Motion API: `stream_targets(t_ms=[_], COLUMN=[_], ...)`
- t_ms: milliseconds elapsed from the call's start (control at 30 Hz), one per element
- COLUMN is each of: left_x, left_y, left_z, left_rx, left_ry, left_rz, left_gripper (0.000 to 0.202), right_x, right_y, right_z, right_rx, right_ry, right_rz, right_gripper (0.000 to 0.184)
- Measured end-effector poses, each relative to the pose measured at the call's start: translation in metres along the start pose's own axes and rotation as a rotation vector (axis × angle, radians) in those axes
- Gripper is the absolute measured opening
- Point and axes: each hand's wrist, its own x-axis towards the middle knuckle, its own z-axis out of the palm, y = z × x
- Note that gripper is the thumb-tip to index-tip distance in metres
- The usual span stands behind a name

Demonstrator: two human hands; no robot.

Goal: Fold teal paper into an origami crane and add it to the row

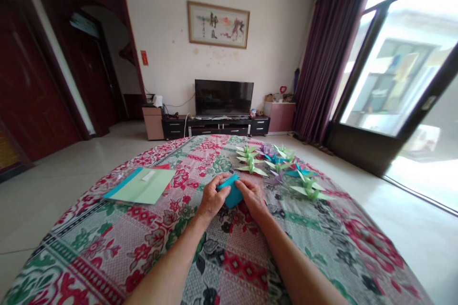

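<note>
Between my two hands is a small folded piece of blue paper [233,196], held just over the patterned tablecloth. My left hand [213,196] pinches its left edge, thumb on top. On the opposite side, my right hand [253,196] grips the upper right edge with thumb and fingers. Some of the fingers are hidden behind the paper. Beyond my right hand stand several folded paper cranes [252,166] in green, blue and purple, grouped in rows. Off to the left lies a stack of paper sheets [145,190], light green on top, with blue and red edges showing.
A round table with a floral tablecloth [161,257] spreads out under my arms. Across the room a television [224,97] stands on a dark low cabinet [219,127]. A purple curtain [322,52] and glass door are at the right, dark red doors at the left.
</note>
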Motion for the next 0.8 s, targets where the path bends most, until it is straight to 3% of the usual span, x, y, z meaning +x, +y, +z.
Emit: stream_targets(t_ms=[167, 367, 567, 800], left_x=[0.004, 0.006, 0.006, 0.002], left_y=[-0.009, -0.017, -0.02, -0.014], left_z=[-0.004, -0.003, 0.0, -0.004], left_rx=[0.18, 0.541, 0.865, 1.115], left_ry=[-0.021, -0.034, -0.074, -0.115], left_rz=[0.095, 0.272, 0.299, 0.282], left_gripper=[0.032, 0.02, 0.023, 0.028], right_x=[0.008, 0.008, 0.002, -0.001], right_y=[0.015, 0.017, 0.011, 0.011], right_z=[0.002, 0.007, 0.007, 0.004], right_rx=[-0.114, -0.561, -0.796, -0.822], right_ry=[0.071, 0.281, 0.152, -0.054], right_rz=[-0.043, -0.131, -0.227, -0.365], right_gripper=[0.04, 0.029, 0.014, 0.011])
